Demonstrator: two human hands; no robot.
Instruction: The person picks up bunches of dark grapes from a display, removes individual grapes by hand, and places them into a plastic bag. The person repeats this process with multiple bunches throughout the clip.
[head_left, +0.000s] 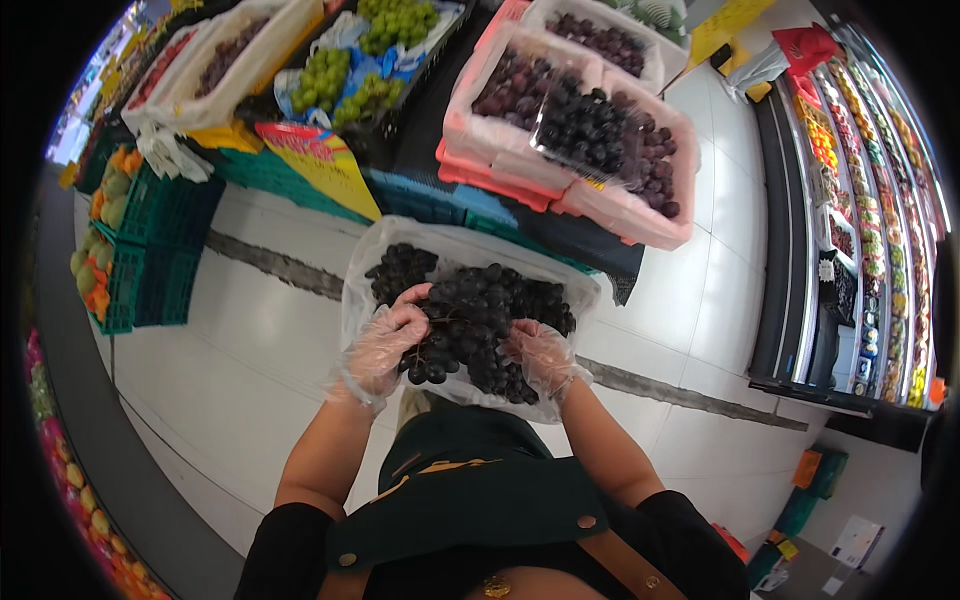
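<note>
A bunch of dark grapes (469, 311) lies between my hands, over a white box lined with translucent plastic (360, 259). Both hands wear clear disposable plastic gloves. My left hand (390, 334) grips the bunch by its stem at the left side. My right hand (536, 349) touches the bunch's right side, its fingertips partly hidden among the grapes; whether they grip cannot be made out. More dark grapes (401, 266) fill the box at the back left, and others (551, 304) lie at the right beyond my right hand.
Ahead, a clear plastic punnet of dark grapes (589, 127) rests on pink foam boxes (517, 161). Green grapes (322, 79) sit in a black crate further left. Green crates of melons (161, 255) stand on the floor at left. A refrigerated display shelf (862, 225) runs along the right.
</note>
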